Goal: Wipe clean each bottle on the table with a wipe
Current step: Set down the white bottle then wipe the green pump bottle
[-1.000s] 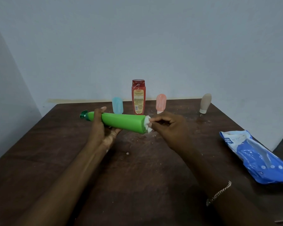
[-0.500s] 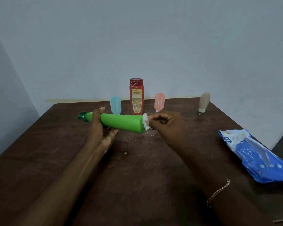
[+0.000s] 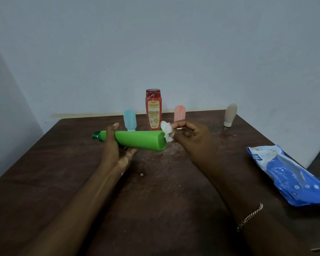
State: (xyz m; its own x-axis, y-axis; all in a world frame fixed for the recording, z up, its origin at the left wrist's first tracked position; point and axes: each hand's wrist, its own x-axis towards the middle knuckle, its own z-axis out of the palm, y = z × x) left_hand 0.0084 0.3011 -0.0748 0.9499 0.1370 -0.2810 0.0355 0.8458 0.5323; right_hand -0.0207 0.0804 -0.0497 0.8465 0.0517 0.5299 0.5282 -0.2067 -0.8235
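Four small bottles stand along the far edge of a dark brown wooden table, close to a plain pale wall: a light blue bottle, a taller red bottle, a pink bottle and, well apart to the right, a beige bottle. White specks and smears mark the tabletop near its middle. A blue wipes pack lies by the right edge, its lower end cut off by the frame. The red bottle's label print is too small to read, and the pink bottle's foot is hidden behind the right hand. The left hand is curled round the neck end of a green bottle, held sideways above the table with its dark green cap pointing left, thumb over the top and fingers beneath. The right hand pinches a crumpled white wipe between thumb and fingertips, and the wipe touches the upper rim of the green bottle's flat base. A thin bracelet sits on the right wrist.
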